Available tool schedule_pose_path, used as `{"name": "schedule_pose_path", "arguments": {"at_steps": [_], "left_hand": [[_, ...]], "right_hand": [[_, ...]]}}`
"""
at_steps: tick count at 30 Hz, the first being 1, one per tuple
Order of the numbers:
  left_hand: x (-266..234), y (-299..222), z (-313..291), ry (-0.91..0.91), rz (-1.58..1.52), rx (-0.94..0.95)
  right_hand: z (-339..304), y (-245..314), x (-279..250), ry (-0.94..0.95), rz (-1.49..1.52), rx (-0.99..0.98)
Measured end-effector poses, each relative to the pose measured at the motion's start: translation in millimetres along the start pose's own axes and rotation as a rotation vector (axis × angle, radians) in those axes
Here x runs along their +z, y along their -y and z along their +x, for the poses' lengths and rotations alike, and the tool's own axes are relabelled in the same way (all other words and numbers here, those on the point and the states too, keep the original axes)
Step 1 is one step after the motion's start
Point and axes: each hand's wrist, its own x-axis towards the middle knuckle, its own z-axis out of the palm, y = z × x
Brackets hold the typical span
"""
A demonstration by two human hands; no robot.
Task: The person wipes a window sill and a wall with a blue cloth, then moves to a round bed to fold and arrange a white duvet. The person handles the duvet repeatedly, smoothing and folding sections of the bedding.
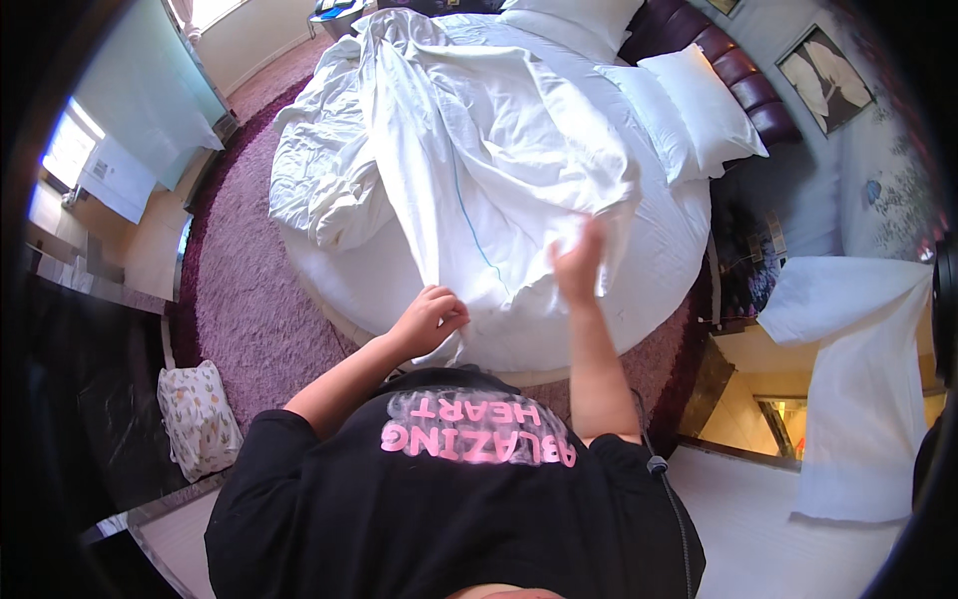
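Note:
A large white duvet cover (509, 130) lies spread in loose folds over a round bed, with a thin blue line running down its middle. My left hand (429, 321) is closed on its near left edge, and the cloth is drawn up to a taut point at the fingers. Farther right, my right hand (579, 265) is raised at the cover's near right edge. Motion smears its fingers, so their grip on the cloth cannot be made out. A bunched, crumpled white duvet (324, 180) lies along the bed's left side.
White pillows (704, 110) lean near the dark red padded headboard (733, 75). Purple shaggy carpet (239, 250) surrounds the round bed (664, 270). A patterned bag (198, 419) stands at left. White cloth (858, 369) hangs at right.

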Motion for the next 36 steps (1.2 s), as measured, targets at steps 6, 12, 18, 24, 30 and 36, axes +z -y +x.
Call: {"name": "schedule_pose_path", "arguments": {"at_steps": [6,12,18,24,30,36], "left_hand": [[13.5,-16.6,18.9,-0.096,-0.059,-0.226],[20.6,-8.8,14.2,-0.599,-0.273,-0.29],[-5.7,12.0,2.9,-0.315,-1.222,-0.903],[2.1,21.6,2.5,-0.153,-1.436,-0.944],[-4.7,25.2,1.1,-0.182,-1.248,-1.052],[-15.2,32.1,-1.8,-0.149,-1.049,-0.919]], "right_hand": [[-91.9,99.5,5.8,0.891,0.986,0.536],[-66.0,99.5,11.9,0.593,1.15,1.105],[-49.3,124.4,-9.0,0.52,1.296,1.23],[-63.9,145.5,-13.3,0.675,1.103,1.069],[-74.0,143.0,-17.6,0.792,0.93,0.968],[-75.0,149.7,-17.9,0.666,0.822,0.906]]}}
